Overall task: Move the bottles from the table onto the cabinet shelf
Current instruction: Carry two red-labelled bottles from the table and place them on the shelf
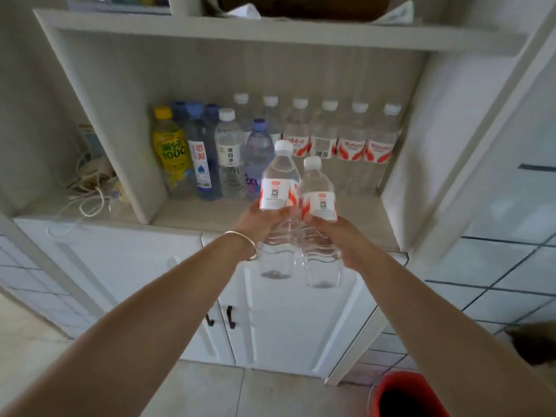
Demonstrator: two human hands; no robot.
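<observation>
1. Two bare forearms reach forward from the camera; a bangle (240, 245) sits on the left wrist.
2. Left hand (258, 219) has its fingers wrapped round the middle of the left bottle (278, 188), just under the label, for a steady carry.
3. Right hand (340, 236) grips the right bottle (319, 191) the same way; fingers curled round it.
4. Both bottles are upright, side by side, about touching, held in the air in front of the shelf (192, 216) edge, not yet set down.
5. Shelf already holds a back row of matching bottles (350, 136) and mixed ones at left, including a yellow bottle (168, 145).
6. Free space lies at front right of the shelf, the likely drop spot.
7. Red bucket (403, 395) on the floor, lower right.
</observation>
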